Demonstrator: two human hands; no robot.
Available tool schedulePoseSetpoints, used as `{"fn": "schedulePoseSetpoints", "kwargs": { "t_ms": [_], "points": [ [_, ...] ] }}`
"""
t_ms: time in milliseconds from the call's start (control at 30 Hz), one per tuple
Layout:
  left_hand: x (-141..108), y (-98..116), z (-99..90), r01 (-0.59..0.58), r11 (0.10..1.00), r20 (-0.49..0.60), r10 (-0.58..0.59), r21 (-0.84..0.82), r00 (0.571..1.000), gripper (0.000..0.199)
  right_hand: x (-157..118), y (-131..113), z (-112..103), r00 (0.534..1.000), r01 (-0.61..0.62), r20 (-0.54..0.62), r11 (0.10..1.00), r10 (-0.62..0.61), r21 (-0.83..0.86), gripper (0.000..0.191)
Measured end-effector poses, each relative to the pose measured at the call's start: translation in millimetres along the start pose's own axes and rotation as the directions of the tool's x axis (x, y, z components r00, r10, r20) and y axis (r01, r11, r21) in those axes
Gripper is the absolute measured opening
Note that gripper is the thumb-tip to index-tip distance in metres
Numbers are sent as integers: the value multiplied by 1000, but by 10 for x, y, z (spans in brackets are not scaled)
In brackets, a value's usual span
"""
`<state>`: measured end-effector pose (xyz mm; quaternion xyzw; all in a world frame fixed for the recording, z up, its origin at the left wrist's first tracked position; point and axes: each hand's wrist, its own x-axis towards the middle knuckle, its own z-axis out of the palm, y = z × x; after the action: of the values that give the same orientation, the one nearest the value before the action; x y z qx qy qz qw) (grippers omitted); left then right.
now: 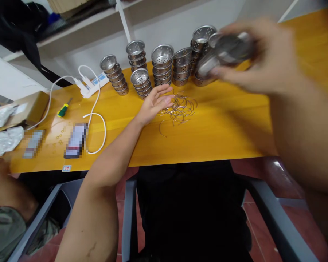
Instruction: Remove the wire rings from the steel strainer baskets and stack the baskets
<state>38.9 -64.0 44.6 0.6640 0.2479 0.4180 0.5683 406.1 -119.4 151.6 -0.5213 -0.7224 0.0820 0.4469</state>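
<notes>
My right hand [276,54], raised at the upper right, is closed around some shiny metal cups [229,49]. They are tipped sideways and smeared by motion, so I cannot tell how many there are. My left hand [154,103] rests over the table with its fingers stretched out and partly curled, at the left edge of a loose pile of thin curved metal wires [182,109]. Behind the wires stand several stacks of perforated metal cups [162,60]; the rightmost stacks are partly hidden by the cups in my right hand.
Left on the yellow table [120,142] are a white power strip [94,85] with cables, a green-yellow screwdriver [64,108], two phones and a cardboard box [32,109]. Another person's arm [11,182] is at the lower left. A wall shelf [79,27] runs behind.
</notes>
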Motion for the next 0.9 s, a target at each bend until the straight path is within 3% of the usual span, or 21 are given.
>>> {"fn": "schedulePoseSetpoints", "kwargs": {
  "t_ms": [33,100,200,267,367,467,600,733,900],
  "points": [
    [-8,17,16,-5,1000,7,5,-13,1000,82,-3,-224,207,981,154,96,980,-167,129,78],
    [-18,43,40,-9,1000,-20,9,-26,1000,80,-19,-525,645,930,214,222,921,-294,325,73],
    [-4,55,18,-4,997,-117,-6,-83,993,80,-38,-649,1195,921,180,263,914,-286,364,84],
    [26,42,-42,-13,992,-183,-9,-122,983,80,-31,-595,1405,927,185,254,924,-277,333,86],
    [70,3,-139,-9,989,-258,-30,-149,966,76,-15,-442,1520,939,211,202,931,-277,297,76],
    [73,9,-143,47,983,-261,-94,-179,961,69,-44,-311,1572,940,214,186,918,-287,333,66],
    [-8,212,44,116,950,-276,-200,-291,940,62,-127,-256,1723,959,215,81,882,-272,419,77],
    [-84,475,272,136,890,-356,-308,-434,882,46,-186,-319,1870,982,174,-19,847,-190,502,78],
    [-31,439,301,105,878,-419,-324,-468,848,46,-222,-400,1920,982,185,-74,843,-171,504,74]
  ]
}}
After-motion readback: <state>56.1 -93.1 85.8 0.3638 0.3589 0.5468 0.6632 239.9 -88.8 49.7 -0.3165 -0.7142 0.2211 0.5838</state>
